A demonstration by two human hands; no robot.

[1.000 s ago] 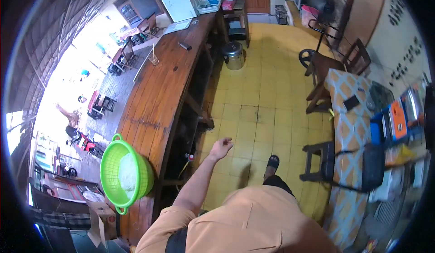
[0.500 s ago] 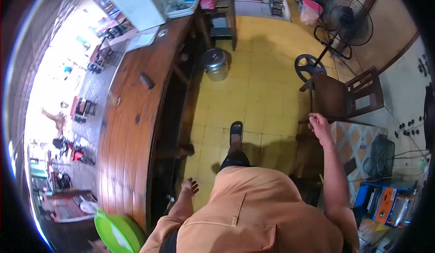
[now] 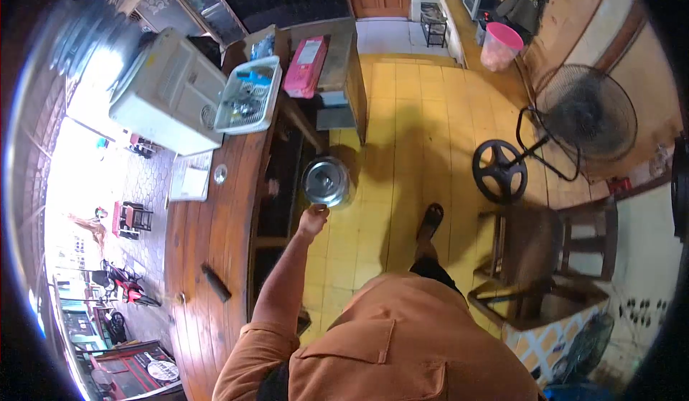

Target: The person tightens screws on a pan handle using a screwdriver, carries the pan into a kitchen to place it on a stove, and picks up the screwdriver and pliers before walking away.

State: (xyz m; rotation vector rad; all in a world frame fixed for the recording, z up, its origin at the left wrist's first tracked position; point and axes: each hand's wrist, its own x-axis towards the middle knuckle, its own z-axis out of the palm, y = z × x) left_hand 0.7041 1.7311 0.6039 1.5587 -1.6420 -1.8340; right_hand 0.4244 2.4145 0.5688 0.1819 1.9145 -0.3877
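My left hand is stretched forward over the yellow tiled floor, its fingers curled in with nothing visible in them. Just beyond it in the view stands a lidded metal pot on the floor. The hand overlaps the pot's near edge in the picture, but I see no grip on it. To the left runs a long wooden counter with a dark elongated object lying on it. My right hand is out of the frame.
A white basket and a pink package sit at the counter's far end. On the right stand a black pedestal fan and a wooden chair. Farther back is a pink-rimmed bin.
I have moved forward along the counter, so the pot and fan are nearer. My left hand has swung forward and its fingers have curled. My right hand has left the view.
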